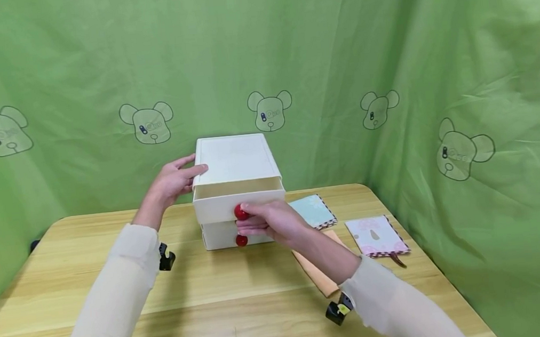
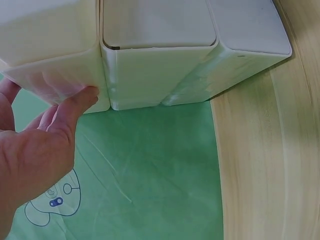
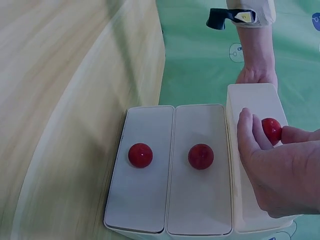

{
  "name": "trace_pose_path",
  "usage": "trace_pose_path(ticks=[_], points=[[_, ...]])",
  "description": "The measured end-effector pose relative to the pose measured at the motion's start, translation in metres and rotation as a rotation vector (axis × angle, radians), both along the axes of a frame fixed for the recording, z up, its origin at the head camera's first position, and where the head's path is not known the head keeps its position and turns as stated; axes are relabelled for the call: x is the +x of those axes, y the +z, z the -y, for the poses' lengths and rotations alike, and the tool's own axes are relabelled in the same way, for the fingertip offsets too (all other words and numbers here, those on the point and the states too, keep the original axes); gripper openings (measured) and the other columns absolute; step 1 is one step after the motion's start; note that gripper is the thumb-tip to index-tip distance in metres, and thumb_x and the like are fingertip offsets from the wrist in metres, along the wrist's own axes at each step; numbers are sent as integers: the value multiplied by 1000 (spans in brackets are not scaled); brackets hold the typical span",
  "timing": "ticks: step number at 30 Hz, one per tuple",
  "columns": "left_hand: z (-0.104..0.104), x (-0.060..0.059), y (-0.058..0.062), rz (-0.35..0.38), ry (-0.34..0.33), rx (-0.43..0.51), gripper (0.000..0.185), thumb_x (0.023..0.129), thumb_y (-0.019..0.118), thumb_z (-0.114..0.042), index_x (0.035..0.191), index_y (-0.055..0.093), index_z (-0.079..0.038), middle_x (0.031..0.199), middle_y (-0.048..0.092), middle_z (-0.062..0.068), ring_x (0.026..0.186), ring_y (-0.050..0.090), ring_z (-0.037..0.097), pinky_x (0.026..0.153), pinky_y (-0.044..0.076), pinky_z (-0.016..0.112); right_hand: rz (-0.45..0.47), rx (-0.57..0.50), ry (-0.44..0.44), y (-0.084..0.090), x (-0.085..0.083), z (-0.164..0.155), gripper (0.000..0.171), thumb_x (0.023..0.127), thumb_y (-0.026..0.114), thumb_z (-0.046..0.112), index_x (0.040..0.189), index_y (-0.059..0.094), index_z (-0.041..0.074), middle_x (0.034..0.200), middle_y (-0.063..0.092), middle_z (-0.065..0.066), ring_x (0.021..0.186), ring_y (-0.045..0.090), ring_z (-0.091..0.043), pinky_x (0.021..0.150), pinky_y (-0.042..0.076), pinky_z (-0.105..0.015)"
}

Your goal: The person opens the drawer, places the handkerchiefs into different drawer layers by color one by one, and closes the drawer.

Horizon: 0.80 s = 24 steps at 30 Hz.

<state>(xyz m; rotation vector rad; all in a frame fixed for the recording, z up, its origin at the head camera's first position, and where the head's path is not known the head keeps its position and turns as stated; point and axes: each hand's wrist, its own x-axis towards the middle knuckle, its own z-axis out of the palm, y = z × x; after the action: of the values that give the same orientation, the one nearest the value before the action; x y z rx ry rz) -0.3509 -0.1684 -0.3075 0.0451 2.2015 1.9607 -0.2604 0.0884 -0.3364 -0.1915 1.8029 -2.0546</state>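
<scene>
A white cabinet of three stacked drawers [image 1: 232,155] stands at the back of the table. Its top drawer [image 1: 212,210] is pulled partway out, leaving a gap behind the front. My right hand [image 1: 279,222] pinches that drawer's round red knob [image 3: 271,131] between thumb and fingers. On the cabinet's left side, my left hand [image 1: 174,179] presses with straight fingers, its thumb over the top edge. The middle drawer's red knob [image 3: 201,156] and the bottom drawer's red knob [image 3: 140,155] show in the right wrist view, with both drawers closed.
Right of the cabinet lie a light blue folded cloth [image 1: 310,211] with a checked edge, an orange folded cloth [image 1: 314,269] partly under my right forearm, and a white-and-pink cloth [image 1: 376,237]. A green curtain [image 1: 212,61] hangs close behind the wooden table [image 1: 205,308].
</scene>
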Motion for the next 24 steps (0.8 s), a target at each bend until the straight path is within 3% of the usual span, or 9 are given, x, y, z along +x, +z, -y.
trace_pose_path(ticks=[5, 12, 24], points=[[-1, 0, 1, -3, 1, -5, 82, 97, 69, -27, 163, 21, -20, 108, 65, 2, 91, 63, 11, 83, 59, 22, -17, 16, 33, 1, 8, -3, 35, 102, 60, 15, 127, 63, -9, 102, 77, -17, 97, 76, -29, 92, 61, -37], [-1, 0, 0, -7, 2, -3, 81, 97, 70, -27, 163, 23, -20, 109, 65, 3, 92, 63, 12, 86, 59, 25, -11, 12, 63, 3, 21, -5, 34, 103, 59, 13, 127, 62, -11, 106, 75, -20, 92, 76, -24, 94, 60, -38], [1, -2, 0, -5, 6, -23, 82, 96, 70, -29, 163, 22, -20, 118, 64, 6, 97, 64, 13, 90, 59, 27, -7, 22, 97, 3, 37, -9, 37, 102, 61, 16, 128, 63, -10, 112, 74, -23, 96, 75, -22, 95, 60, -38]])
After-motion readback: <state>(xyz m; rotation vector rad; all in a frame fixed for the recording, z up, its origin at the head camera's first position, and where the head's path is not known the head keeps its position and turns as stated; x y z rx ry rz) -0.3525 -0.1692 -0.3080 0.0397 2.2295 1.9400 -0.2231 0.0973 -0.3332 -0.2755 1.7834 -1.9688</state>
